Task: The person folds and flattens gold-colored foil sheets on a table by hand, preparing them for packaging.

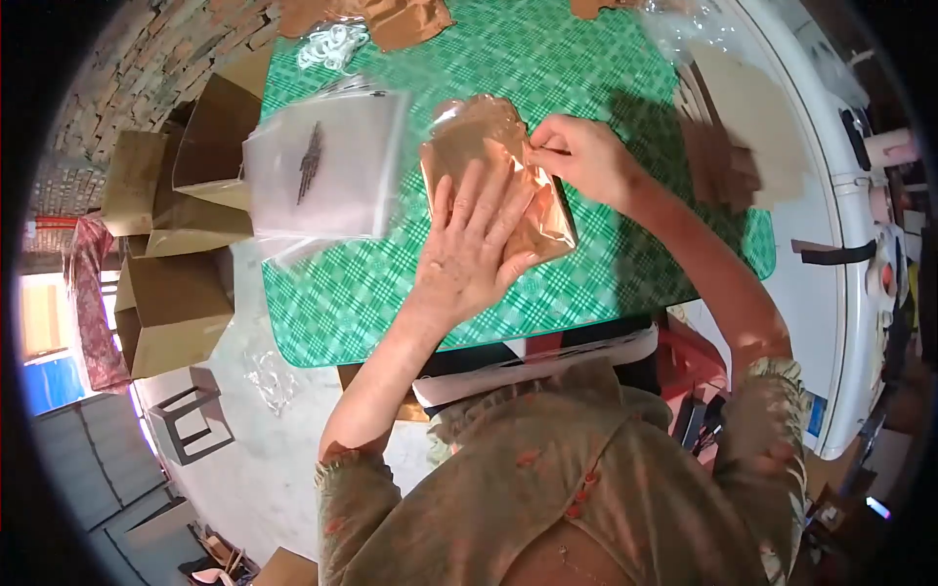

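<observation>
A copper-coloured piece, shiny as if inside a clear plastic bag, lies on the green checked table cover. My left hand rests flat on it with fingers spread. At the bag's right edge my right hand is closed, thumb and fingertips pinched together by the plastic bag. A small dark bit shows at those fingertips, too small to name. To the left of my hands lies a stack of clear plastic bags with a dark mark on top.
Green checked table under my hands. White cords and copper-coloured pieces lie at its far edge. Open cardboard boxes stand left. Beige flat sheets are stacked at the right, beside a white appliance-like surface.
</observation>
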Available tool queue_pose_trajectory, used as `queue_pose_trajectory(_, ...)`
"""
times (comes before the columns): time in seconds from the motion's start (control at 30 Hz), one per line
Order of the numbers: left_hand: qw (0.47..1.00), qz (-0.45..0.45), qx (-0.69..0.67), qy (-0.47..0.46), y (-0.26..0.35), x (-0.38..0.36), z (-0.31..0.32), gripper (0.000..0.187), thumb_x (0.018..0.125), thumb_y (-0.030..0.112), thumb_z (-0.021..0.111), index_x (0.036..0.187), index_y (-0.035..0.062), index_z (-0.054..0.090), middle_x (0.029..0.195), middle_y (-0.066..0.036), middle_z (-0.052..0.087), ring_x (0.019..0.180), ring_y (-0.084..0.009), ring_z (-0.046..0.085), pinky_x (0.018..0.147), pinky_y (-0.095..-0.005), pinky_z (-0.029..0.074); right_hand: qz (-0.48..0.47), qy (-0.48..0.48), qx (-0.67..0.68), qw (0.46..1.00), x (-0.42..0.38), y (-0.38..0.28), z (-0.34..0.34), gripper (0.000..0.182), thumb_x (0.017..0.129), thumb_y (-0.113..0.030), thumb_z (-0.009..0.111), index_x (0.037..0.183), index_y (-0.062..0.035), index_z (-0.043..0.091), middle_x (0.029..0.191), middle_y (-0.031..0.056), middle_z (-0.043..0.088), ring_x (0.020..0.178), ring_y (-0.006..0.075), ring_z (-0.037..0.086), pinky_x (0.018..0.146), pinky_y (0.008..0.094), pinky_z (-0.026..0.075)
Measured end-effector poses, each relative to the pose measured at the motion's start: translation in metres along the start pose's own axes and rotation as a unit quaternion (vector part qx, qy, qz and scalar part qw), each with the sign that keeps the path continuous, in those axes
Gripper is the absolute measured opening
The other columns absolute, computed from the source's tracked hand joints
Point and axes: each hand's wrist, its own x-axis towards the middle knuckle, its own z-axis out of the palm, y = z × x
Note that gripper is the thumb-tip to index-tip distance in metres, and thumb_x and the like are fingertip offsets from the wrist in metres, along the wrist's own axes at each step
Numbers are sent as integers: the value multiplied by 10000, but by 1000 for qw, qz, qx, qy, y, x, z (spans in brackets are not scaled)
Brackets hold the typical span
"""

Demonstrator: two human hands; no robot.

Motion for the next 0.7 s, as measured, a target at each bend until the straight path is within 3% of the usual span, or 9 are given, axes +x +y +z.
queue_pose_trajectory(0.03,1000,-1,-2,-1,-1,0,1,762,1037,550,525,1664,147,365,1735,-166,276,1603,-429,211,1286,-614,171,9,-10,-19,1000,1,-6,-5,336,948,-267,773,1057,38,688,956,182,771,864,283,756,770,390,582)
queue_pose_trajectory(0.17,1000,4,-1,2,-2,0,3,757,1040,550,522,1670,163,359,1731,-170,278,1604,-432,205,1287,-621,162,49,-35,-29,998,6,-21,-13,386,943,-298,774,1128,31,692,991,174,775,888,258,754,790,371,582)
queue_pose_trajectory(0.27,1000,4,-2,-1,-2,-1,3,747,1043,555,516,1671,181,362,1732,-171,276,1604,-434,204,1289,-623,155,50,-54,-67,995,23,-22,-11,374,989,-231,736,1234,35,636,977,119,759,859,132,683,758,327,561)
queue_pose_trajectory(0.57,1000,6,-5,-6,-2,-1,4,721,1053,570,503,1666,211,379,1740,-166,263,1605,-434,203,1294,-617,147,88,-134,53,986,51,-27,-15,424,986,-100,622,1389,18,566,1082,98,718,866,135,653,679,283,542)
queue_pose_trajectory(0.7,1000,9,2,-16,-4,-1,6,688,1055,577,502,1648,238,418,1739,-162,268,1605,-435,203,1292,-622,152,55,-155,124,978,57,-26,-10,440,991,-86,598,1414,26,546,1094,107,713,880,135,660,675,275,554)
